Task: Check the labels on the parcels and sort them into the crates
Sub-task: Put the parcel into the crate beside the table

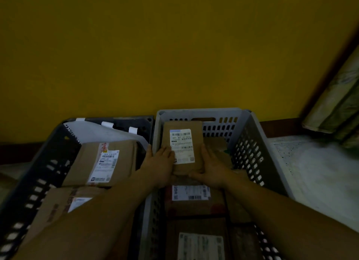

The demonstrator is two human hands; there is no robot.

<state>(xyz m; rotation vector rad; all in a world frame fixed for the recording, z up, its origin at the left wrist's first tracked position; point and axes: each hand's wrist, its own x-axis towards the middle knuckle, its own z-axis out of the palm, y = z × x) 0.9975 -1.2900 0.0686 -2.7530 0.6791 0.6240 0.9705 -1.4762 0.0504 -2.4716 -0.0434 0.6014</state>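
A small brown cardboard parcel (183, 141) with a white barcode label faces up over the far half of the grey crate (250, 141). My left hand (160, 162) grips its left edge and my right hand (211, 166) grips its right edge and near corner. Under it in the grey crate lie more parcels, one with a white label (191, 192) and another (200, 244) at the near end. The dark crate (38, 174) to the left holds a large labelled parcel (103, 162) and a second one (64, 203) partly hidden by my left forearm.
A yellow wall (155, 56) stands right behind both crates. A white plastic bag (101, 133) lies at the back of the dark crate. A pale speckled floor (314, 168) opens to the right, with a flat framed board (336, 108) leaning there.
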